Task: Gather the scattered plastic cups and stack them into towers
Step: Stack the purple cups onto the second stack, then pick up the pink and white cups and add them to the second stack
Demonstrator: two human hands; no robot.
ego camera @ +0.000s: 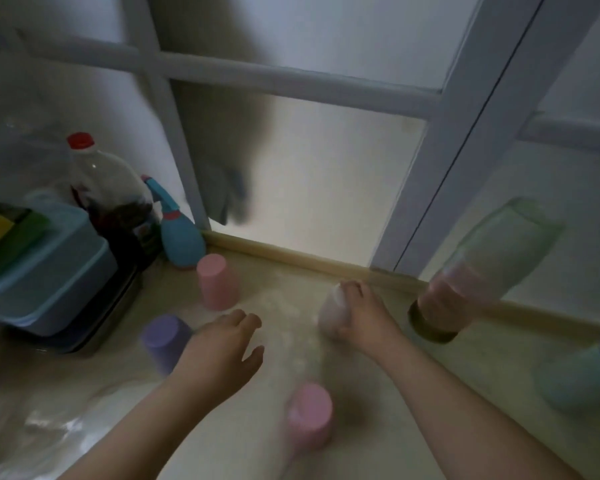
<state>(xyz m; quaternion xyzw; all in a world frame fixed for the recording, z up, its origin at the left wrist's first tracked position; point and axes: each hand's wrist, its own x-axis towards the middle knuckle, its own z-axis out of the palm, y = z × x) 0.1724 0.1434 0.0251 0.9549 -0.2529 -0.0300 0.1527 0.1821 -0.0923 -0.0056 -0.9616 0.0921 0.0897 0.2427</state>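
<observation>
**Right hand on a pale cup, left hand free**

Nearest the camera, a pink cup (309, 415) stands upside down on the countertop (447, 368), close to its near edge and between the two forearms. Just beyond it, the left hand (222, 344) hovers with fingers loosely spread, holding nothing; a purple cup (163, 339), also inverted, sits just beside it toward the left. Toward the right edge, a green cup (575, 379) lies partly out of frame, blurred, with something bluish at its far side.

Further in, the right hand (362, 315) is wrapped around a pale, whitish cup (331, 315), fingers over its top and side; whether the cup is lifted or resting on the surface cannot be told through the blur. Right of it stands a tall tower of stacked cups (478, 271), leaning in the wide-angle view. Near the back edge, a second pink cup (217, 285) stands inverted beside a blue spray bottle (179, 237).

The step looks like carrying the pale cup to the tower. Doing it well probably means lifting it clear, keeping it mouth-down, centring it over the top cup, and lowering gently, since so tall a stack could tip. The free left hand could steady the tower or take the purple cup.
</observation>
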